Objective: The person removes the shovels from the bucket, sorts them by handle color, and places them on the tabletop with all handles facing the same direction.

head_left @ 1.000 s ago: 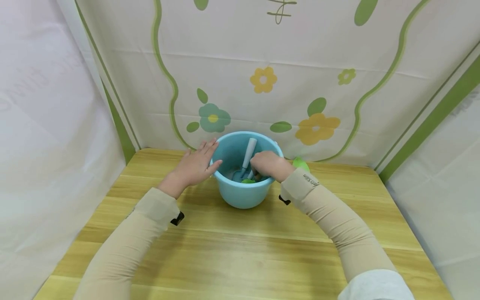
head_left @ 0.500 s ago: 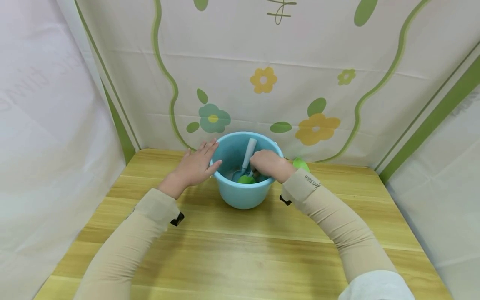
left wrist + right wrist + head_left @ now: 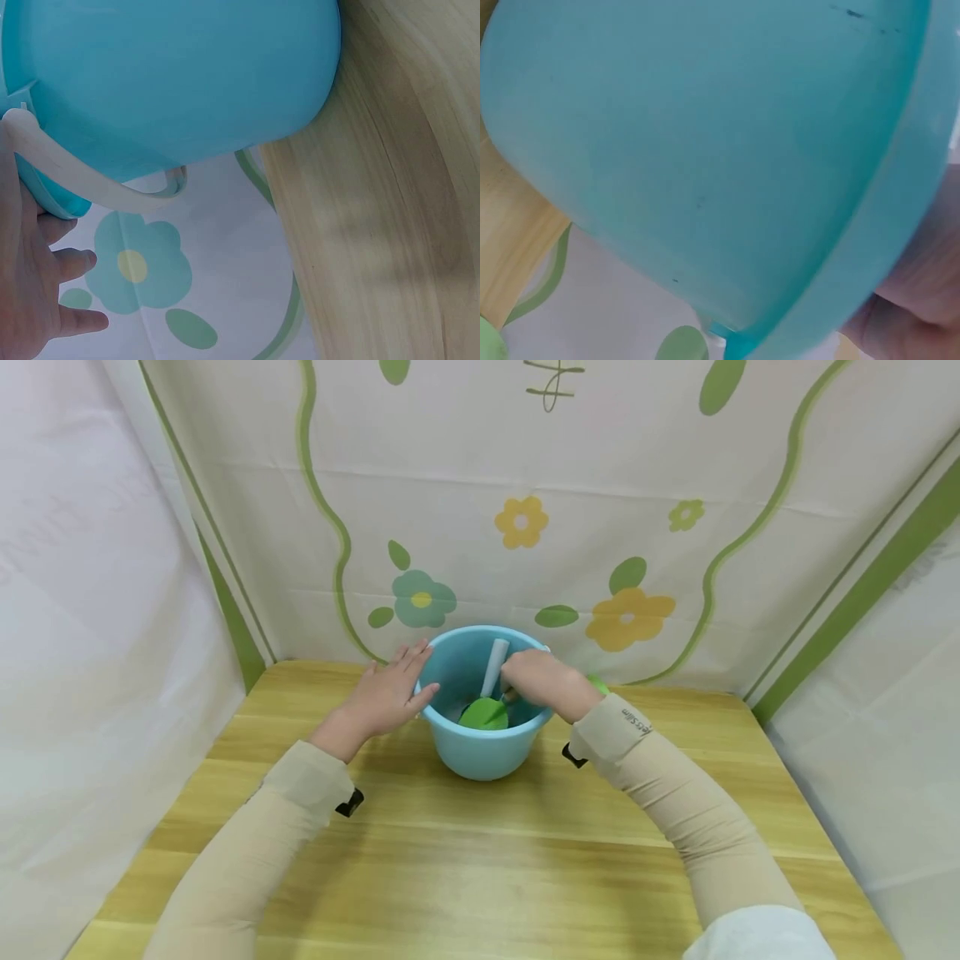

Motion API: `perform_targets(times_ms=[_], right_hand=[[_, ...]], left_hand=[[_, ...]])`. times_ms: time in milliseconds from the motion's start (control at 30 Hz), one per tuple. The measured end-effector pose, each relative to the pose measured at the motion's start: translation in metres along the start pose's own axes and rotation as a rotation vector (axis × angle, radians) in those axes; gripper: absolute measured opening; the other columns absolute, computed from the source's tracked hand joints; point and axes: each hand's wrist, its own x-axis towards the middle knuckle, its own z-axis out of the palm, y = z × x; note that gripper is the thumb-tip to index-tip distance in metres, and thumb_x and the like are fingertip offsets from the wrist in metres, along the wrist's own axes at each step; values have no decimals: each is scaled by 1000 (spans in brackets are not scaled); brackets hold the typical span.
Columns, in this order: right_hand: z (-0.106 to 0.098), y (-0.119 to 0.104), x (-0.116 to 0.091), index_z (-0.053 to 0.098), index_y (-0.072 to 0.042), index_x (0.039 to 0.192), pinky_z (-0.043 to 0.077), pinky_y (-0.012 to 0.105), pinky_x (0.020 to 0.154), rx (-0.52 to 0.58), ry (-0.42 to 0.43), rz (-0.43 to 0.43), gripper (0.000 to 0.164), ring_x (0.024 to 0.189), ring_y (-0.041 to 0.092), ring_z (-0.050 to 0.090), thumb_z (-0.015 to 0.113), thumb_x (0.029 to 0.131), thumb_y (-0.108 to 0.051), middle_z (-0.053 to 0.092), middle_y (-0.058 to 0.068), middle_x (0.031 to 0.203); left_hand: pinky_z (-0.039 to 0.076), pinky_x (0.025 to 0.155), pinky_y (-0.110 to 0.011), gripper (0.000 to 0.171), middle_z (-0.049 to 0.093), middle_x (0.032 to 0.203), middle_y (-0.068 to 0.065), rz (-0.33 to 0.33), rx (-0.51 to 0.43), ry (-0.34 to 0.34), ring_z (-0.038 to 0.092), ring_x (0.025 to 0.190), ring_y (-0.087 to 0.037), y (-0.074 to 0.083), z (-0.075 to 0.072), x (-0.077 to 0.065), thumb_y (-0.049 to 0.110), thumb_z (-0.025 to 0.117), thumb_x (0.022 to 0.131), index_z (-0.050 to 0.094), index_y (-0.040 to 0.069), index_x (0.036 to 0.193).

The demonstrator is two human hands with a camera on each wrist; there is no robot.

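A light blue bucket [image 3: 483,752] stands upright on the wooden table, close to the back wall. My left hand [image 3: 382,697] rests with straight, spread fingers at the bucket's left rim. In the left wrist view those fingers [image 3: 71,264] show beside the rim and a white bail handle [image 3: 90,177]. My right hand [image 3: 546,681] reaches over the right rim with curled fingers, gripping a green toy shovel [image 3: 486,715]; its rounded blade is inside the bucket and its handle is mostly hidden by the hand. Beside it a pale blue tool handle [image 3: 495,665] leans against the inner wall.
Another light green object [image 3: 597,685] lies behind the right wrist, mostly covered. Behind the bucket hangs a flower-printed cloth wall [image 3: 450,527], with white cloth at both sides. The wooden tabletop [image 3: 480,877] stretches toward me.
The green shovel blade has risen inside the bucket and shows more, now covering the base of the pale handle. My right hand has moved slightly up and right; the left stays at the rim.
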Motion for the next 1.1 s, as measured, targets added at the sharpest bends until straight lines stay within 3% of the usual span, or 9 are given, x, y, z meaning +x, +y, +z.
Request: perform_targets(times_ms=[233, 467, 767, 933, 1100], right_hand=[[-7, 3, -8, 73, -10, 74, 44, 30, 70, -8, 21, -1, 20, 70, 17, 45, 76, 94, -12, 58, 2, 73], [-15, 10, -15, 79, -12, 84, 49, 30, 71, -21, 49, 6, 10, 72, 16, 50, 76, 93, -13, 63, -2, 77], [-19, 14, -21, 69, -13, 72, 45, 29, 68, -6, 62, 8, 25, 68, 16, 46, 74, 96, -14, 54, 0, 70], [-18, 15, -25, 81, -7, 92, 51, 32, 76, -13, 105, 4, 11, 75, 18, 53, 72, 97, -12, 66, 5, 83], [-20, 14, -29, 79, -2, 103, 54, 35, 80, -58, 138, -8, 15, 81, 22, 57, 67, 100, -9, 64, 9, 87]], left_hand=[[14, 114, -74, 74, 7, 172, -8, 3, 0, 7, 9, 156, -35, 0, 2, -1, 49, 37, 109, 13, 7, 165], [14, 113, -74, 73, 9, 171, -10, 11, -5, 14, 10, 156, -36, 0, 2, -1, 48, 37, 110, 14, 6, 165], [14, 114, -74, 75, 8, 171, -10, 13, 11, 14, 9, 156, -36, -1, 3, 1, 51, 34, 110, 13, 6, 165], [14, 113, -75, 74, 9, 171, -11, 16, 15, 17, 9, 156, -37, -2, 3, 1, 49, 36, 110, 14, 6, 165], [14, 113, -75, 73, 9, 171, -11, 21, 13, 21, 9, 155, -37, -3, 4, 1, 48, 36, 110, 14, 6, 165]])
